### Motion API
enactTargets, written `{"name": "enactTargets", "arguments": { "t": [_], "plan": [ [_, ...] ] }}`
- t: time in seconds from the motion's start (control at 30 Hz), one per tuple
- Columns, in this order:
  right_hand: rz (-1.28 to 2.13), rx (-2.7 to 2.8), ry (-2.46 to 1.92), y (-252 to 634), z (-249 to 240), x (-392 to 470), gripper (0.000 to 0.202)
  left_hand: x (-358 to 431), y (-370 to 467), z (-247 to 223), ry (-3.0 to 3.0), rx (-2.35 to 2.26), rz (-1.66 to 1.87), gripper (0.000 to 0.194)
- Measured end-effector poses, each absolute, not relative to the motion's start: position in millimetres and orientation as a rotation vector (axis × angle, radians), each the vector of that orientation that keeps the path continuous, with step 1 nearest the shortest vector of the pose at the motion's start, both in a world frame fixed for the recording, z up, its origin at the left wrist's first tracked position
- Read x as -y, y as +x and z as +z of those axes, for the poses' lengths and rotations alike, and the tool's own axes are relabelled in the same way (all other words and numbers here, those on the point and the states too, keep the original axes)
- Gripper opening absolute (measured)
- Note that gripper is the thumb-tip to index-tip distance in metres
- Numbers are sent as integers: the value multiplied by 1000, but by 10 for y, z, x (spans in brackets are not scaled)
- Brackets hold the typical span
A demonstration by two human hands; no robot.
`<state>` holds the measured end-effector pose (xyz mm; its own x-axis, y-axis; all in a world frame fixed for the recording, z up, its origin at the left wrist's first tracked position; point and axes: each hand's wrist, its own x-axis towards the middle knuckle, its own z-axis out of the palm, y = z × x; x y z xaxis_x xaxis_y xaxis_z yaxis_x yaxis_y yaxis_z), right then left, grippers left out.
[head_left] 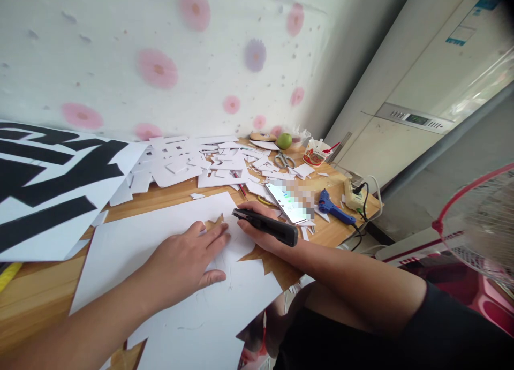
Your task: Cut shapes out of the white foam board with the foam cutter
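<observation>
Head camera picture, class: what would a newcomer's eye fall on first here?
First, the two hands at the centre: the left hand pressed flat on a white sheet, the right hand gripping a black knife at the sheet's jagged cut edge. Next, the heap of white scraps at the back of the wooden table, and a blue glue gun to the right.

My left hand [182, 265] bare with nothing on the forearm, my right hand [257, 225] bare too, black short sleeve [450, 327] covering my right upper arm
</observation>
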<state>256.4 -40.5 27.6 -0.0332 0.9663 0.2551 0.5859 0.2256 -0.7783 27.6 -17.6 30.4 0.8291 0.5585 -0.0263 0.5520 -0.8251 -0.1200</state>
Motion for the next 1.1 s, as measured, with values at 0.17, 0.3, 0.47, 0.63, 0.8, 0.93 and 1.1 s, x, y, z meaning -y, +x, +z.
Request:
{"name": "enactTargets", "arguments": {
  "t": [0.17,0.3,0.47,0.63,0.8,0.93,1.1],
  "plan": [
    [625,1706,-1472,2558,279,405,28,177,269,295,-2897,876,66,66],
    [633,1702,-1457,2556,283,401,27,176,280,309,-2907,882,94,65],
    [635,1706,-1447,2561,282,405,27,184,286,327,-2902,904,165,64],
    [626,1719,-1447,2568,285,408,27,185,294,346,-2905,920,210,65],
    [637,1711,-1451,2552,319,421,26,179,298,347,-2906,906,176,64],
    [619,1715,-1487,2544,343,434,27,177,292,334,-2906,892,148,63],
    [627,1727,-1481,2548,348,438,29,182,272,322,-2902,876,113,63]
  ]
}}
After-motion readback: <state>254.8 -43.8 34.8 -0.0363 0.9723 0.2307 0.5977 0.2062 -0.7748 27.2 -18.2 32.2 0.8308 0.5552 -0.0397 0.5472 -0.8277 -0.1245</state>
